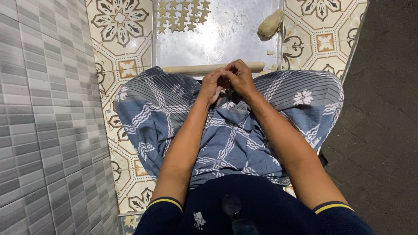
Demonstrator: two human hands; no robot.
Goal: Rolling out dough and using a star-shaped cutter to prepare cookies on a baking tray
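a metal tray (226, 41) is laid on the patterned tile floor (124, 39), past the knees, kept within reach. at its far edge star-shaped pieces (180, 15) are set in rows; right of them lies a dough lump (270, 24). a rolling pin (196, 68) rests on its near edge. there the left hand (212, 85) and right hand (239, 78) are pressed together, fingertips pinching something hidden.

Floor (126, 52): patterned tiles, cream with brown octagonal star motifs. Metal sheet (226, 39) lies flat on it, dull silver, floury. On sheet: cluster of small star-shaped dough cut-outs (182, 15) at far left, packed close; lump of pale dough (270, 24) at right edge; wooden rolling pin (196, 68) across near edge; small dough scraps (271, 53) beside right edge. Grey tiled surface (43, 130) along left side.
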